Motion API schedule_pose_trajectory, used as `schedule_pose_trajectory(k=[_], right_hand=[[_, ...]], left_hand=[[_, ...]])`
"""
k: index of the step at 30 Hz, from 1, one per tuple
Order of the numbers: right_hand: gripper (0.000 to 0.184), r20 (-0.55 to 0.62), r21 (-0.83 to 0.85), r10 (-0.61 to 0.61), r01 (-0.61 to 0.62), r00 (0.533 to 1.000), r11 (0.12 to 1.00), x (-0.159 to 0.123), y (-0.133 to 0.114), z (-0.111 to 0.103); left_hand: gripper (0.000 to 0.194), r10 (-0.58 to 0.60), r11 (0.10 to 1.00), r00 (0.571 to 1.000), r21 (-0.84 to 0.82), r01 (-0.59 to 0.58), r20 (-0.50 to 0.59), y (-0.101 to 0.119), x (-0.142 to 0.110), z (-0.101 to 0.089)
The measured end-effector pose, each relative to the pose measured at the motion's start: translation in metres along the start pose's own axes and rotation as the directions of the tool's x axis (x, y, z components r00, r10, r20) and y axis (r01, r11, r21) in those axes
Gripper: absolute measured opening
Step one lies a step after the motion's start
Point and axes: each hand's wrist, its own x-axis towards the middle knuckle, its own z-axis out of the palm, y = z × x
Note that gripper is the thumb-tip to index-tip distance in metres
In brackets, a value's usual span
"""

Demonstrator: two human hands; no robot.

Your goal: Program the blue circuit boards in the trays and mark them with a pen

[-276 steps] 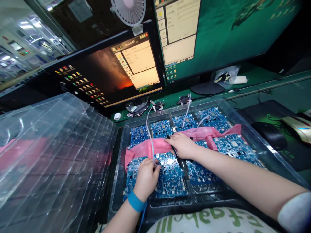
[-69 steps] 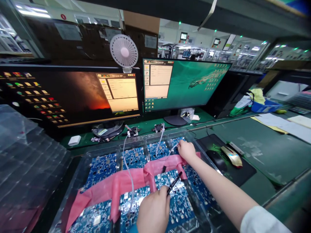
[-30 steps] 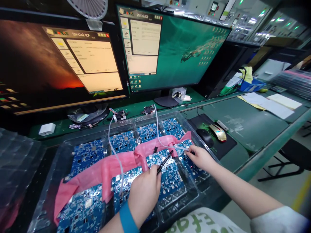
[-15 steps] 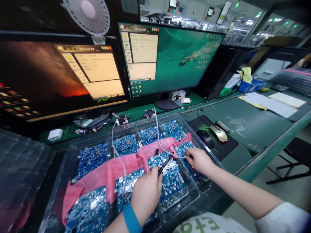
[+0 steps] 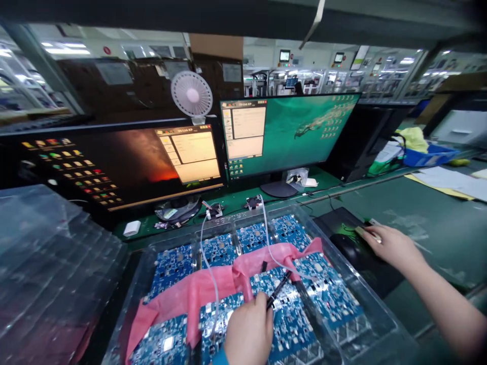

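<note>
My left hand (image 5: pixel 249 337) is closed around a slim black pen (image 5: pixel 277 290), which angles up and away from my fingers over the blue circuit boards (image 5: pixel 289 329). Its tip sits near the board below, though I can't tell from this view whether it touches. A blue wristband (image 5: pixel 219 362) shows just at the bottom edge, on my left wrist. My right hand (image 5: pixel 393 248) is well off to the right, its fingers curled over a gold mouse (image 5: pixel 367 233) on a black mouse pad (image 5: pixel 375 274), with a black mouse (image 5: pixel 348 248) just beside it. The boards lie in the compartments of a clear plastic tray (image 5: pixel 365 299), and a pink strap (image 5: pixel 243 274) runs across them between my hands. Two thin clear tubes (image 5: pixel 268 238) drape from small fittings (image 5: pixel 253 203) behind the tray, over its back wall and down onto the boards. A stack of clear trays (image 5: pixel 49 263) sits to my left. Behind the tray, on the green bench (image 5: pixel 414 213), two monitors (image 5: pixel 289 137) show software windows, with a small white fan (image 5: pixel 192 94) above them and a white adapter (image 5: pixel 132 228) near the left one.
</note>
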Motion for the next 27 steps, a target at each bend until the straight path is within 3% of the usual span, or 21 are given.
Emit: schedule_pose_trajectory(k=[5,13,20,24,27], right_hand=[[0.039,0.094,0.027,-0.120,0.118,0.988,0.993,0.023,0.040,0.037],[0.044,0.145,0.101,-0.072,0.058,0.987,0.993,0.031,0.060,0.068],[0.040,0.182,0.217,-0.004,-0.036,0.983,0.976,0.034,0.057,0.062],[0.038,-0.009,0.248,-0.032,0.033,0.999,0.968,0.029,0.035,0.043],[0.033,-0.085,0.247,-0.094,0.113,0.992,0.962,0.012,0.000,0.017]], left_hand=[[0.017,-0.041,0.999,0.999,0.015,0.040,0.024,0.005,-0.001,-0.007],[0.019,-0.065,0.998,0.994,0.012,0.065,0.083,0.007,0.000,-0.011],[0.021,-0.071,0.997,0.993,0.042,0.067,0.097,0.008,0.000,-0.013],[0.026,-0.057,0.994,0.993,0.100,0.047,0.103,0.007,-0.005,-0.017],[0.031,-0.045,0.987,0.992,0.158,0.025,0.120,0.003,-0.016,-0.029]])
